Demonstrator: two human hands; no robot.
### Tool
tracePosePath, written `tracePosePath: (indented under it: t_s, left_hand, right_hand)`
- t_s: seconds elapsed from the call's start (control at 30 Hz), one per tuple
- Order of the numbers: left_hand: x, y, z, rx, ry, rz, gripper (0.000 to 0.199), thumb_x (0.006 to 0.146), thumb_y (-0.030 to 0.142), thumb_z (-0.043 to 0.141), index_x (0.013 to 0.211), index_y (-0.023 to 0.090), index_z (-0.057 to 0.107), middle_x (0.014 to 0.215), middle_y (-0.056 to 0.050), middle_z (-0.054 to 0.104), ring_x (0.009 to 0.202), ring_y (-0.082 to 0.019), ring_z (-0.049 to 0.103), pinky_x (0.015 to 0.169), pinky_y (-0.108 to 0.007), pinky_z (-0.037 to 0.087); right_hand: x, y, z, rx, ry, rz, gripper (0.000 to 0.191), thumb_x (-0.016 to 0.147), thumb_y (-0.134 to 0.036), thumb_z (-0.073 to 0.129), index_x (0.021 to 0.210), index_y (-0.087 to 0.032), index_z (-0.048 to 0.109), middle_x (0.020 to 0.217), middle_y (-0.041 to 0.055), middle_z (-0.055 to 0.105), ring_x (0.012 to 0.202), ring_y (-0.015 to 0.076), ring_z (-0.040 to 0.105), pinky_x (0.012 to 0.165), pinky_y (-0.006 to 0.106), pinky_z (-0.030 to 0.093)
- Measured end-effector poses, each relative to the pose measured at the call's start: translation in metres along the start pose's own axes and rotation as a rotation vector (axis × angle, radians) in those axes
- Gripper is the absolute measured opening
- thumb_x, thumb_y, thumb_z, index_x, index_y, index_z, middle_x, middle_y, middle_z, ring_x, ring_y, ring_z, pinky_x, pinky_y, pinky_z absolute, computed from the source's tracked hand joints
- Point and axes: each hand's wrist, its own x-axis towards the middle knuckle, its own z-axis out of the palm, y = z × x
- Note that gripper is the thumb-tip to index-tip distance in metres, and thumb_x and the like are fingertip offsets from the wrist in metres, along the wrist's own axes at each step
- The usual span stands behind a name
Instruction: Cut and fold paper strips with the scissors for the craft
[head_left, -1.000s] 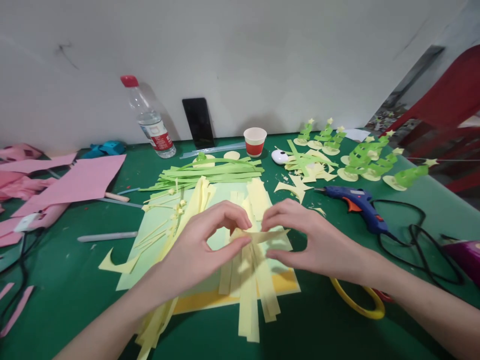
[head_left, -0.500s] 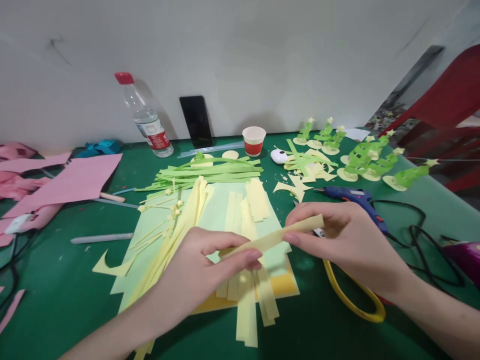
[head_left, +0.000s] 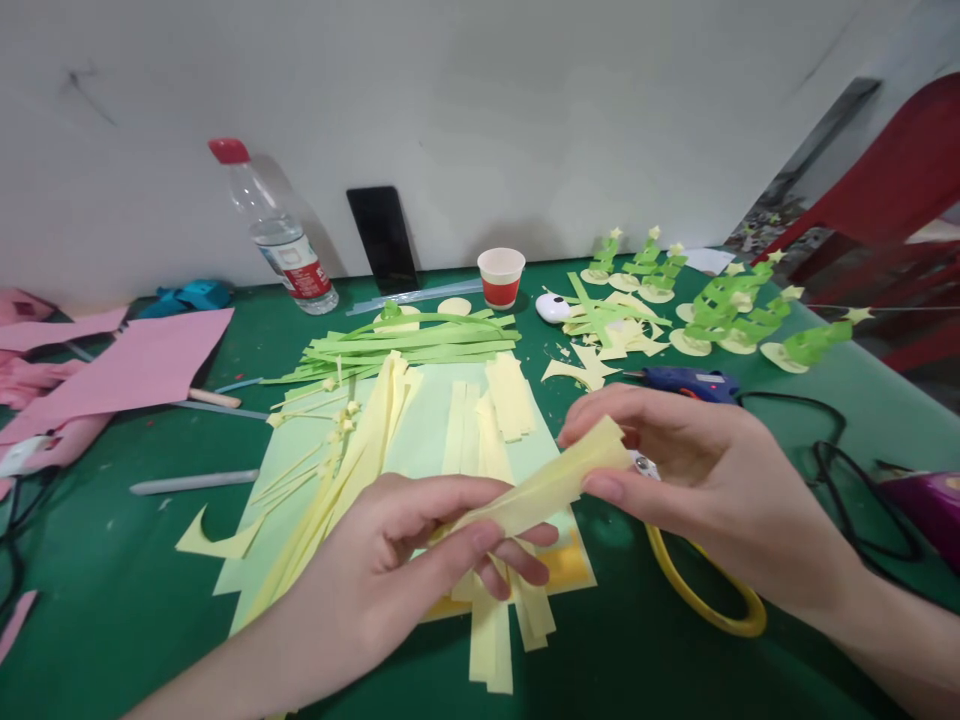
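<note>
A pale yellow paper strip (head_left: pixel 551 487) spans the space between both hands, slanting up to the right. My left hand (head_left: pixel 420 550) pinches its lower left end between thumb and index finger, with the other fingers curled behind. At the upper right end, my right hand (head_left: pixel 667 460) grips the strip between thumb and fingers. Beneath the hands, more yellow strips (head_left: pixel 491 640) lie on light green sheets (head_left: pixel 424 430). Scissors with a yellow handle (head_left: pixel 705 600) rest below my right hand, their pivot partly hidden by it.
Green strips (head_left: pixel 420 345) lie behind the sheets, near a paper cup (head_left: pixel 501 280), a bottle (head_left: pixel 289 255) and a phone (head_left: pixel 382 240). At right are a blue glue gun (head_left: pixel 686 382), its cable and green spiral paper figures (head_left: pixel 712 310). Pink paper (head_left: pixel 142 360) and a grey pen (head_left: pixel 195 482) lie left.
The strip has turned to show more of its broad face. My right hand has risen slightly, and my left hand's fingers have spread out further beneath the strip. The view has shifted a little.
</note>
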Motion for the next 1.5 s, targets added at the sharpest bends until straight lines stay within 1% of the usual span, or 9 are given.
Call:
tracePosePath:
  t_s: [0.07,0.13,0.23,0.33,0.47,0.63,0.87,1.33,1.5]
  left_hand:
    - [-0.001,0.000,0.000,-0.029,-0.014,-0.021,0.022,0.086,0.019,0.049,0.091,0.025,0.069,0.080,-0.001,0.072,0.067,-0.012,0.066,0.060,-0.018,0.054]
    - [-0.002,0.001,0.001,-0.047,-0.024,-0.062,0.022,0.086,0.019,0.049,0.092,0.023,0.069,0.080,-0.002,0.071,0.068,-0.013,0.066,0.061,-0.019,0.054]
    - [-0.002,0.003,0.002,-0.083,-0.019,-0.101,0.022,0.086,0.015,0.047,0.093,0.023,0.067,0.083,0.000,0.071,0.070,-0.011,0.066,0.064,-0.016,0.053]
    - [-0.001,0.004,0.002,-0.090,0.008,-0.064,0.024,0.086,0.012,0.048,0.092,0.024,0.068,0.084,0.002,0.071,0.071,-0.009,0.066,0.064,-0.012,0.052]
    - [-0.001,0.003,0.000,-0.035,0.058,-0.009,0.023,0.083,0.011,0.051,0.085,0.025,0.069,0.076,0.006,0.070,0.066,-0.006,0.065,0.061,-0.008,0.050]
    - [-0.001,0.002,-0.001,0.021,0.091,0.004,0.023,0.081,0.010,0.054,0.082,0.026,0.070,0.072,0.007,0.071,0.062,-0.006,0.064,0.058,-0.009,0.051]
    - [-0.001,0.004,-0.001,0.019,0.115,0.002,0.025,0.078,0.007,0.055,0.078,0.027,0.070,0.069,0.007,0.072,0.058,-0.007,0.064,0.056,-0.010,0.051]
    - [-0.001,0.005,0.002,-0.057,0.117,-0.035,0.024,0.077,0.007,0.056,0.075,0.026,0.070,0.067,0.008,0.072,0.058,-0.006,0.064,0.055,-0.008,0.051]
    - [0.001,0.006,0.002,-0.070,0.151,-0.046,0.022,0.076,0.007,0.057,0.073,0.025,0.070,0.065,0.008,0.072,0.057,-0.006,0.064,0.054,-0.007,0.051]
  right_hand:
    - [-0.001,-0.001,0.000,0.004,-0.047,0.004,0.008,0.065,-0.028,0.065,0.063,-0.020,0.062,0.062,0.0016,0.058,0.054,0.0129,0.049,0.042,0.022,0.039]
    - [-0.002,-0.003,0.000,0.004,-0.069,0.004,0.012,0.068,-0.027,0.063,0.059,-0.020,0.061,0.058,0.0007,0.057,0.052,0.0116,0.047,0.043,0.021,0.038]
    - [-0.004,-0.005,0.001,-0.033,-0.049,-0.002,0.016,0.069,-0.027,0.063,0.055,-0.019,0.060,0.052,-0.0003,0.056,0.051,0.0109,0.047,0.042,0.020,0.037]
    - [-0.006,-0.006,0.000,-0.088,-0.021,-0.052,0.020,0.071,-0.029,0.063,0.053,-0.019,0.059,0.050,-0.0008,0.056,0.049,0.0108,0.048,0.043,0.020,0.038]
    - [-0.007,-0.007,-0.002,-0.190,-0.008,-0.152,0.028,0.075,-0.028,0.059,0.049,-0.018,0.055,0.047,-0.0012,0.055,0.047,0.0104,0.049,0.042,0.020,0.039]
    - [-0.007,-0.008,-0.003,-0.309,-0.003,-0.261,0.034,0.079,-0.027,0.055,0.047,-0.017,0.052,0.045,-0.0004,0.054,0.046,0.0107,0.050,0.041,0.020,0.040]
    - [-0.009,-0.008,-0.004,-0.359,-0.016,-0.333,0.032,0.082,-0.027,0.052,0.052,-0.016,0.055,0.047,0.0003,0.056,0.046,0.0103,0.051,0.040,0.019,0.040]
    - [-0.008,-0.010,-0.004,-0.400,-0.013,-0.362,0.031,0.082,-0.023,0.052,0.051,-0.017,0.053,0.047,-0.0007,0.056,0.047,0.0107,0.053,0.040,0.019,0.040]
    - [-0.007,-0.009,-0.003,-0.387,-0.016,-0.348,0.031,0.081,-0.023,0.051,0.051,-0.017,0.052,0.047,-0.0010,0.055,0.047,0.0103,0.053,0.041,0.018,0.041]
